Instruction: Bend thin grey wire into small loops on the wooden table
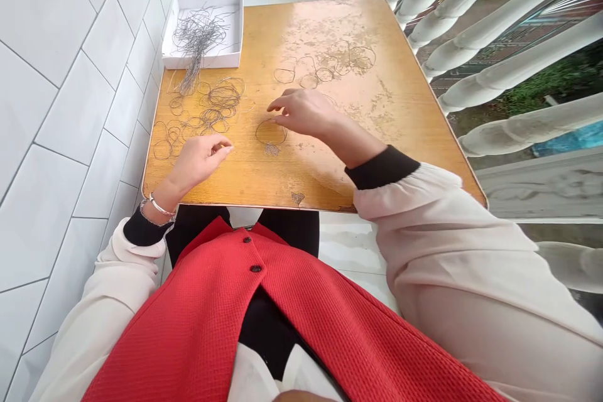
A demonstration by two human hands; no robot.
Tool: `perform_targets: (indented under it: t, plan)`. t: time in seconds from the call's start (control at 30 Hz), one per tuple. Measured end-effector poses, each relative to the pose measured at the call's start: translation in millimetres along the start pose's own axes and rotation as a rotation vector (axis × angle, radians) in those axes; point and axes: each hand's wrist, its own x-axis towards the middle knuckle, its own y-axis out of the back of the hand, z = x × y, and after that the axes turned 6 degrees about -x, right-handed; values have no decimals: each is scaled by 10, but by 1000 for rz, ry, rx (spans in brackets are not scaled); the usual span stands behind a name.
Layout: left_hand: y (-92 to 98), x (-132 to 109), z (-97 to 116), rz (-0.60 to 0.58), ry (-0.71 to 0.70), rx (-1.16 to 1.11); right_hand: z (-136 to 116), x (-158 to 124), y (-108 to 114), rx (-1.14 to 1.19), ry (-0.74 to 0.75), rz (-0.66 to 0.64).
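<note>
My left hand [200, 158] rests on the wooden table [264, 182] near its front left, fingers curled with thumb and fingertips pinched together; whether a wire is between them is too small to see. My right hand [304, 112] hovers over the table's middle, fingers bent and fingertips pointing left, just above a thin wire ring [271, 133]. A pile of wire loops [207, 107] lies to the left of both hands. More wire rings [325, 66] lie in a chain beyond the right hand.
A white cardboard box [234, 28] with several straight wires stands at the table's far left corner. A white tiled wall runs along the left. White balusters [471, 19] fence the right side. My red vest and pale sleeves fill the foreground.
</note>
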Motion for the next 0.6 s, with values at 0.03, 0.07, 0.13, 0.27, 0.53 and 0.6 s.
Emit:
perform_targets:
  t: [0.03, 0.07, 0.13, 0.27, 0.53, 0.6]
  plan:
    - [-8, 7, -2, -4, -6, 9, -42, 32, -36, -48, -9, -20]
    - [-18, 12, -7, -10, -13, 13, -75, 60, -69, -93, -25, -30]
    - [-39, 17, -23, -18, -19, 20, -93, 114, -117, -171, -75, -29]
    - [-67, 9, -58, -26, -10, 27, 40, 208, -119, -294, -233, -20]
    - [-80, -1, -77, -39, -20, 8, 43, 297, -5, -119, -337, 93]
    - [-83, 4, -81, -35, -25, 15, -47, 389, -59, 27, -208, 157]
